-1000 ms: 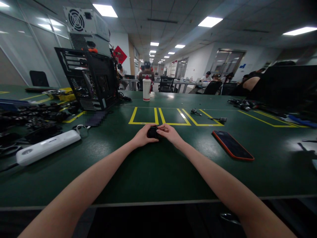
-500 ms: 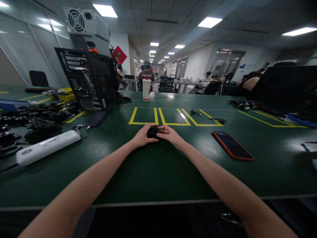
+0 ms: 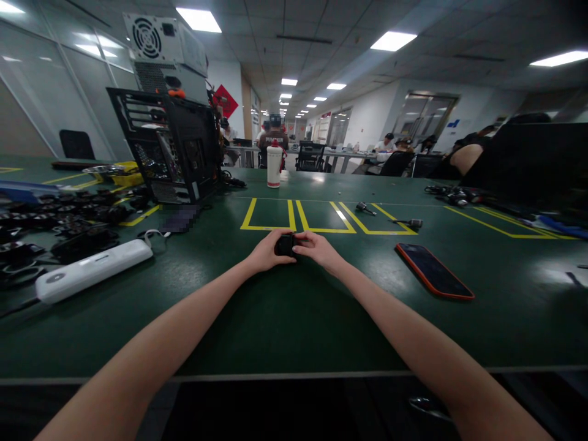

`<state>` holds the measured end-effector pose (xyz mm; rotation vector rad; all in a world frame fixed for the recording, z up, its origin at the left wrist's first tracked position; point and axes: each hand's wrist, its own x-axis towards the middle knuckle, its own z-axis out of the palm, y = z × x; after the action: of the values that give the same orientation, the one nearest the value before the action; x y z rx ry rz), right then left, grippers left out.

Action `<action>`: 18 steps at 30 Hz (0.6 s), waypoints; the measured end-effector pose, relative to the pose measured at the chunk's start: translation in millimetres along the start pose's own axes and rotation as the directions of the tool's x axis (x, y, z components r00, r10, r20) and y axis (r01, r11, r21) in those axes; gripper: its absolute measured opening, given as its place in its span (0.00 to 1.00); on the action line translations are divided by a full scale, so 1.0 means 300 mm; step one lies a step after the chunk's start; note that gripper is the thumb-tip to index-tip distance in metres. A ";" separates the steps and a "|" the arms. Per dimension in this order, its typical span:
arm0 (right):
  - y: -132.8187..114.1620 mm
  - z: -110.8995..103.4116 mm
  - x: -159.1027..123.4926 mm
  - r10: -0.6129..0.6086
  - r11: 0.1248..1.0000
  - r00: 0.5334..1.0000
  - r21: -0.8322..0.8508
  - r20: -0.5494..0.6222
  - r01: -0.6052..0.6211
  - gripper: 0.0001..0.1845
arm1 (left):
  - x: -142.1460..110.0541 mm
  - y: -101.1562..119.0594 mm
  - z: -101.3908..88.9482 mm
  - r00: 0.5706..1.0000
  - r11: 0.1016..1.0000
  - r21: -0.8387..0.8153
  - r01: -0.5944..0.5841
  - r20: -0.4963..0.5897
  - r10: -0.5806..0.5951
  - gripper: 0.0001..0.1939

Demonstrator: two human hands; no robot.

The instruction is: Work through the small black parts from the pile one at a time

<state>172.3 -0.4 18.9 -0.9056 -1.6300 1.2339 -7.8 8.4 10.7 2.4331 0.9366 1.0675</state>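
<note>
Between my hands is a small black object (image 3: 285, 245), dark and boxy, its exact kind too small to make out. My left hand (image 3: 267, 252) wraps around its left side, thumb below and fingers above. On its right side, my right hand (image 3: 316, 250) pinches it with thumb and fingertips. Both hands are low over the green table (image 3: 294, 318), just in front of the yellow tape outlines (image 3: 264, 228). Two small dark tools or connectors, one (image 3: 366, 209) farther off and one (image 3: 410, 223) nearer, lie beyond my right hand.
An orange-edged phone (image 3: 434, 271) lies at right. To the left are a white power strip (image 3: 94, 269), tangled black parts (image 3: 68, 214) and an open computer case (image 3: 184, 147) with power supplies on top. A white cup (image 3: 274, 166) stands at the back; people sit beyond.
The view has shifted slightly. Both hands keep their hold on the black object, with little visible change in grip.
</note>
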 end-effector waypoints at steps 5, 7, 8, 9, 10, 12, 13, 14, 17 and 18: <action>0.009 0.002 -0.008 -0.027 1.000 1.000 -0.011 -0.011 0.027 0.16 | 0.001 -0.001 0.003 1.000 1.000 0.007 0.007 -0.007 -0.007 0.33; 0.017 0.007 0.000 -0.017 0.999 0.998 -0.031 -0.067 0.015 0.14 | 0.002 -0.005 0.005 1.000 1.000 0.005 0.001 -0.009 -0.001 0.33; 0.021 0.010 0.005 -0.015 0.999 0.996 -0.030 -0.092 0.013 0.13 | 0.002 -0.007 0.006 1.000 1.000 0.003 -0.003 -0.011 0.003 0.33; 0.025 0.013 0.011 -0.009 1.000 0.994 -0.026 -0.113 0.007 0.14 | 0.002 -0.008 0.006 1.000 1.000 0.003 -0.006 -0.012 0.006 0.33; 0.027 0.015 0.016 0.006 1.000 0.992 -0.020 -0.127 -0.009 0.14 | 0.002 -0.009 0.006 1.000 1.000 0.003 -0.007 -0.012 0.007 0.33; 0.029 0.017 0.022 0.063 0.998 0.990 -0.009 -0.128 -0.064 0.17 | 0.002 -0.008 0.005 1.000 1.000 0.009 -0.003 -0.008 0.003 0.33; 0.028 0.015 0.022 0.088 0.996 0.989 -0.011 -0.116 -0.090 0.17 | 0.001 -0.007 0.004 1.000 1.000 0.012 0.000 -0.004 0.000 0.33; 0.026 0.013 0.019 0.102 0.994 0.990 -0.017 -0.101 -0.104 0.17 | 0.001 -0.005 0.003 1.000 1.000 0.015 0.002 -0.001 -0.002 0.33; 0.014 0.003 0.000 0.059 0.997 0.998 -0.046 -0.036 -0.060 0.18 | 0.001 -0.001 0.000 1.000 1.000 0.009 0.003 0.000 -0.003 0.33; 0.010 0.000 -0.007 0.035 0.998 0.999 -0.050 -0.021 -0.036 0.19 | 0.001 0.000 0.000 1.000 1.000 0.004 0.002 -0.002 -0.002 0.33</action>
<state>173.2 -1.7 15.6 -0.9793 -1.6422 1.2090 -7.6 8.5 10.9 2.4339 0.9428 1.0683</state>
